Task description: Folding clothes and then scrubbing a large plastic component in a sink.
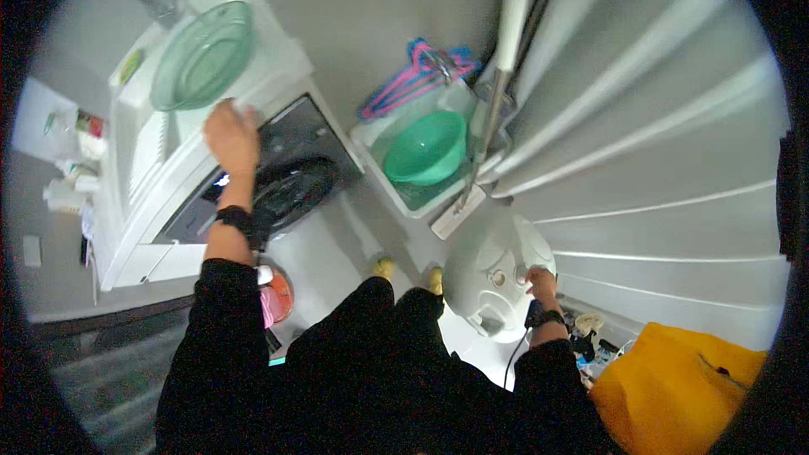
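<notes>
My left hand, blurred and with its fingers bent, is over the front edge of a white front-loading washing machine. Just beyond its fingertips, a translucent green plastic basin rests on the machine's top; whether the hand touches it is unclear. My right hand is at a round knob on a rounded white plastic appliance. Its fingers meet the knob's side, but their grip is too small to make out. A second round knob sits beside the first.
A green bowl sits in a white tub, with pink and blue hangers behind. A long-handled mop leans by a pale curtain. Orange cloth hangs at right. A red basin is on the floor.
</notes>
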